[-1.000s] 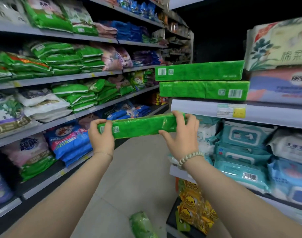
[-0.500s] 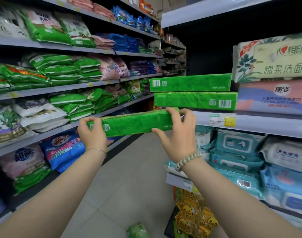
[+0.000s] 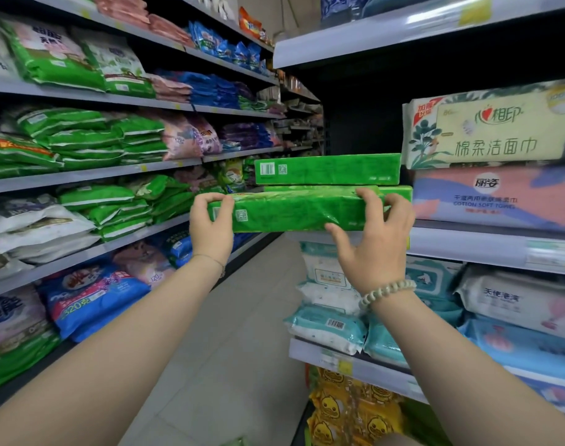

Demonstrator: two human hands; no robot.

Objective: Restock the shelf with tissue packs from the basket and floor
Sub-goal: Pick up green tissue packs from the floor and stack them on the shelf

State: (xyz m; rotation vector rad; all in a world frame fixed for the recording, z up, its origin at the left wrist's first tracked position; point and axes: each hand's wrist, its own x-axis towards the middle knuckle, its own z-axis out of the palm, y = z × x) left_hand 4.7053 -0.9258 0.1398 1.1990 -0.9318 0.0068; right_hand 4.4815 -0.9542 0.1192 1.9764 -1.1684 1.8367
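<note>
The left hand (image 3: 212, 226) and right hand (image 3: 376, 249) hold one green tissue pack (image 3: 290, 214) by its ends, fingers (image 3: 368, 196) curled over its top. It is just in front of two other packs (image 3: 327, 169) stacked on the shelf (image 3: 467, 243).

Shelf (image 3: 467, 244) on your right: lower green pack (image 3: 319, 188) lies on it, upper green pack (image 3: 329, 169) atop; pink pack (image 3: 493, 197) just beside.

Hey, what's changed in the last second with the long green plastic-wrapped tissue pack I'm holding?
The long green plastic-wrapped tissue pack rose from below the grey shelf edge and moved right, now level with the lower of the two stacked green packs. The left hand and right hand still grip its ends; nothing was let go. The stack stayed put.
</note>
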